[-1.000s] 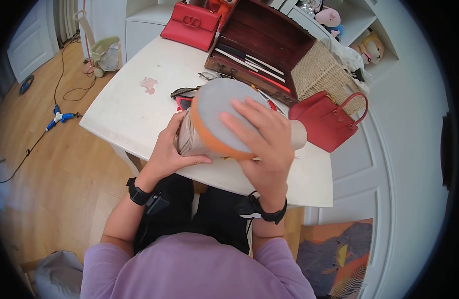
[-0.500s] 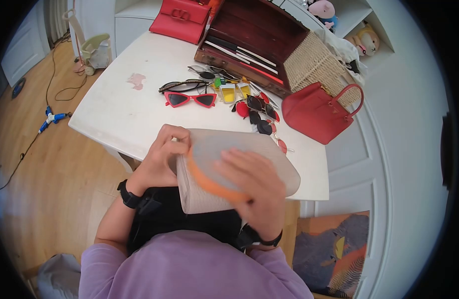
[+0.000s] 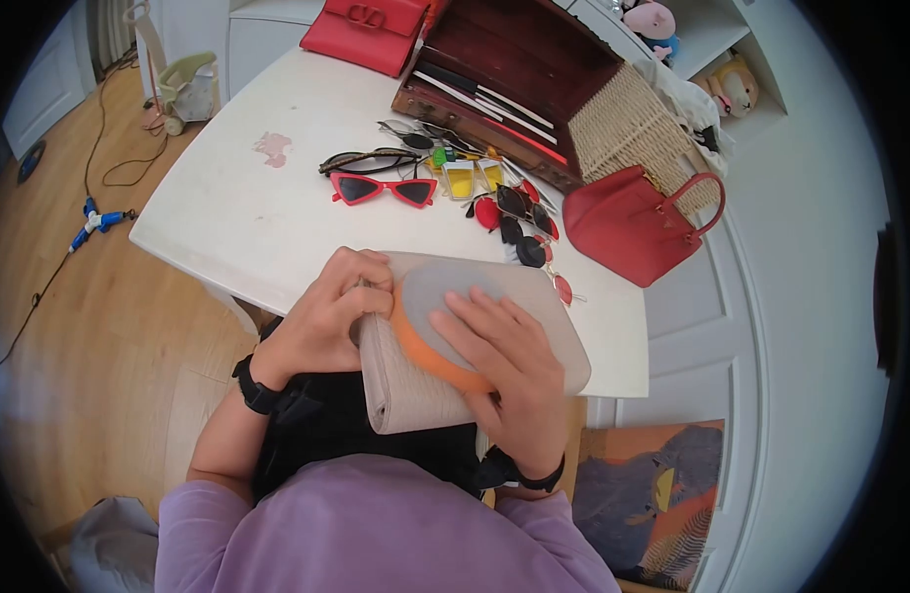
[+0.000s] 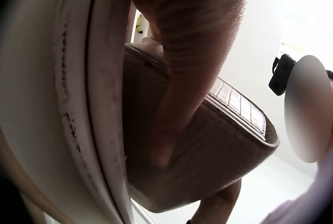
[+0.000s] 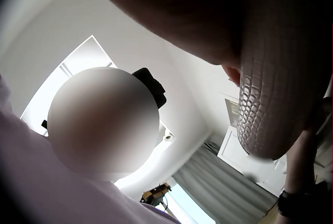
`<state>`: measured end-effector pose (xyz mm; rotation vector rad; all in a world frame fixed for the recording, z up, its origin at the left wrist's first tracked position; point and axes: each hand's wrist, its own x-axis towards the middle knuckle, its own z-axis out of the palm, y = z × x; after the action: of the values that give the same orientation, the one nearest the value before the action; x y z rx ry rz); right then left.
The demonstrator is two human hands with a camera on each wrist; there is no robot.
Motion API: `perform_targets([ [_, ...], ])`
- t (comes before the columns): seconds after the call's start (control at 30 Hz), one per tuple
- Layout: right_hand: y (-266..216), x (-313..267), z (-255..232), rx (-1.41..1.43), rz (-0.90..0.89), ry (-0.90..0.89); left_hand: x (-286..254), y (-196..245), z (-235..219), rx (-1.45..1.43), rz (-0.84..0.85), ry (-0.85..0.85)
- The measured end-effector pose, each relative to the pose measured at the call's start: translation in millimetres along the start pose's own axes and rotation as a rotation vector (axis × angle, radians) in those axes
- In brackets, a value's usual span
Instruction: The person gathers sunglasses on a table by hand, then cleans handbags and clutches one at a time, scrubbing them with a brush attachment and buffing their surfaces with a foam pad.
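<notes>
A beige, crocodile-textured bag [image 3: 425, 402] lies tilted at the table's near edge, above the lap. My left hand [image 3: 321, 321] grips its left end, fingers bent at the upper corner; the left wrist view shows the thumb of that hand [image 4: 195, 47] against the bag's side [image 4: 208, 153]. On the bag's upper face rests a round grey pad with an orange rim [image 3: 430, 296]. My right hand [image 3: 519, 376] lies over the pad with its fingers extended and spread. The right wrist view shows the bag's rounded end [image 5: 270, 104] beside the dark underside of the hand [image 5: 182, 10].
Across the white table [image 3: 217, 208] lie red-framed sunglasses [image 3: 384, 189] and several other pairs. Behind them stand an open brown case [image 3: 514, 59] and a red flap bag [image 3: 366, 35]. A red handbag [image 3: 623, 227] and a woven basket [image 3: 628, 124] are at the right.
Since a second ago, the bag and both hands have come lower, nearer the body, uncovering the sunglasses. The bag's broad face now shows beneath the pad. Over the last half second the hands moved slightly.
</notes>
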<state>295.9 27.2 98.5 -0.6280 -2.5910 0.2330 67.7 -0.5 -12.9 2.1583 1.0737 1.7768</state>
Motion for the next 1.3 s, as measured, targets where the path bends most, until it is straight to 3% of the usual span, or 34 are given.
perform_targets([
  [0.1,12.0,-1.7,-6.5,0.015,0.03,-0.02,-0.9,2.2,-0.9,0.016,-0.031,-0.006],
  [0.17,39.1,-14.4,-13.0,-0.134,0.236,0.087,1.4,4.7,-2.8,0.038,-0.052,-0.011],
  [0.27,73.7,-39.9,-36.0,-0.124,0.284,0.132,6.6,10.0,-6.5,0.071,-0.045,-0.027],
  [0.33,88.8,-64.5,-41.2,0.463,0.593,0.45,7.2,9.0,-7.3,0.037,-0.126,0.038],
  [0.37,93.2,-74.0,-35.6,0.458,0.594,0.45,8.9,7.6,-7.9,0.033,-0.125,0.039],
  [0.43,100.9,-87.2,-23.1,0.566,0.479,0.718,12.1,4.7,-9.3,0.02,-0.198,0.134],
  [0.47,98.8,-81.7,-13.4,0.567,0.48,0.72,11.2,4.1,-9.5,0.021,-0.198,0.132],
  [0.53,93.7,-66.2,13.6,0.897,0.314,0.961,9.7,3.9,-10.3,-0.146,-0.34,0.135],
  [0.6,98.7,-62.7,25.5,0.994,0.352,0.99,11.0,12.4,-11.5,-0.086,-0.399,0.142],
  [0.67,104.5,-59.6,37.6,0.94,0.461,0.906,12.2,14.9,-11.2,-0.018,-0.459,0.158],
  [0.73,104.9,-55.2,50.9,0.829,0.481,0.9,12.8,10.2,-10.0,-0.106,-0.55,0.268],
  [0.8,102.3,-57.7,56.6,0.737,0.597,0.73,12.9,8.7,-10.0,-0.143,-0.607,0.316],
  [0.83,95.0,-54.9,58.1,0.683,0.604,0.746,13.2,7.9,-7.9,-0.19,-0.665,0.362],
  [0.97,76.3,-40.7,45.3,0.566,0.621,0.762,12.0,6.7,-3.4,-0.158,-0.608,0.387],
  [1.03,75.1,-35.6,41.5,0.678,0.46,0.967,10.6,7.1,-3.9,-0.159,-0.578,0.378],
  [1.07,72.5,-29.3,41.0,0.685,0.461,0.965,10.1,7.5,-3.8,-0.153,-0.581,0.378],
  [1.13,66.1,-15.2,42.0,0.649,0.371,1.127,10.8,7.2,-3.2,-0.199,-0.562,0.379],
  [1.27,81.9,-25.7,56.0,0.61,0.394,1.066,12.3,5.9,-4.3,-0.168,-0.563,0.372],
  [1.3,85.0,-31.9,58.5,0.567,0.485,0.942,13.4,7.6,-4.7,-0.141,-0.574,0.363],
])
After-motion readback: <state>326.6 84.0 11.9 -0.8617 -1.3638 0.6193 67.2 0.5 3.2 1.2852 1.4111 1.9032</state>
